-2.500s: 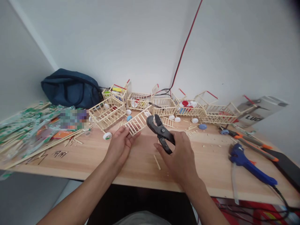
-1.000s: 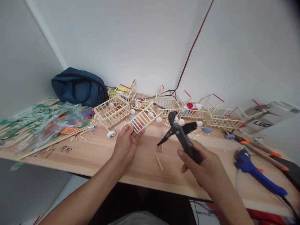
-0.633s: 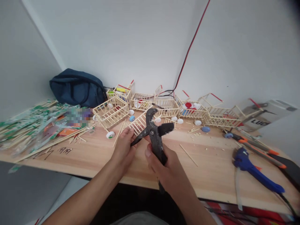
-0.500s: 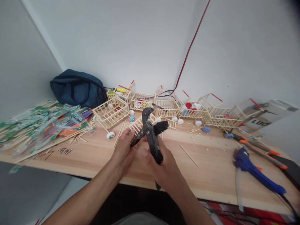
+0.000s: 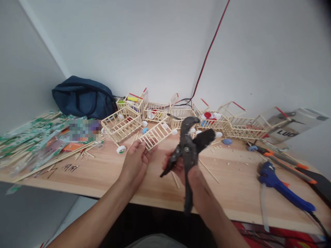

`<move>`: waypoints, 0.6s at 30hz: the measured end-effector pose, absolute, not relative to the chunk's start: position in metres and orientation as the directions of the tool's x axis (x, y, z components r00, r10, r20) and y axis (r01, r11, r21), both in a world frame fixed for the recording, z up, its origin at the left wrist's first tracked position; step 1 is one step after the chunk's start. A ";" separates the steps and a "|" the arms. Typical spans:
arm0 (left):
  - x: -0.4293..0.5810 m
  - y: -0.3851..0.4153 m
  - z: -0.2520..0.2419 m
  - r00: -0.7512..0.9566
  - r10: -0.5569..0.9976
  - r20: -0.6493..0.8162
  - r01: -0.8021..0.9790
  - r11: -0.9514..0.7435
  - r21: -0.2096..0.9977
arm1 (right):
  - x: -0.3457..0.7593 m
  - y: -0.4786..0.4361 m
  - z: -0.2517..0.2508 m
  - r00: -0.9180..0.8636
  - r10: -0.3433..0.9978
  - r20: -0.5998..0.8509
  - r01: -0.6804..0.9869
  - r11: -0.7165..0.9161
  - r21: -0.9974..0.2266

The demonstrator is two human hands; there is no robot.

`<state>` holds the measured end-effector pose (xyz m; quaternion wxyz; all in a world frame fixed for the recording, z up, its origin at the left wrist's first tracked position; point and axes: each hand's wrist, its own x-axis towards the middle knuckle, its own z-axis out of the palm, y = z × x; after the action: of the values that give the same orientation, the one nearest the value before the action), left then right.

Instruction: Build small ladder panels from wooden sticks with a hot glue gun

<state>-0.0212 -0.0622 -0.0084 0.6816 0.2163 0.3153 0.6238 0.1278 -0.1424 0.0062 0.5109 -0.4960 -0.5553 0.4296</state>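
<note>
My left hand [image 5: 134,162] pinches the near end of a ladder-like panel of wooden sticks [image 5: 156,134], which slants up off the wooden table [image 5: 108,172]. My right hand [image 5: 190,172] grips the handle of black cutting pliers [image 5: 188,151], held above the table just right of the panel. The pliers' jaws are spread open and point up and to the right, clear of the panel.
A row of small stick-built carts [image 5: 181,117] lines the back wall, with bottle caps scattered in front. A dark blue bag [image 5: 82,98] sits at the back left beside packets of chopsticks [image 5: 33,141]. A blue glue gun [image 5: 281,187] and orange-handled tools [image 5: 281,162] lie at the right.
The pliers swung right, came back close to the stick panel, then moved right again and tilted, jaws open. My left hand stayed on the panel.
</note>
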 end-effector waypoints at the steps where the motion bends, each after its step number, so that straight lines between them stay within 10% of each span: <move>1: -0.025 -0.062 -0.007 0.003 0.990 -0.143 -0.714 0.102 0.692 | 0.139 -0.143 0.005 0.018 0.994 0.108 0.091 0.106 -0.990; 8: -0.045 -0.071 0.007 -0.005 0.999 -0.046 -0.637 0.032 0.770 | 0.192 -0.146 0.010 0.036 0.967 -0.252 0.085 -0.254 -0.963; 18: -0.045 -0.083 0.020 0.016 0.999 0.042 -0.524 -0.028 0.851 | 0.185 -0.131 0.018 -0.068 0.958 -0.279 0.099 -0.272 -0.957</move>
<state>-0.0445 -0.0827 0.0200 0.6147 0.3604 0.3292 0.6196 0.1851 -0.1312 0.0179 0.3821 -0.5659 -0.4669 0.5619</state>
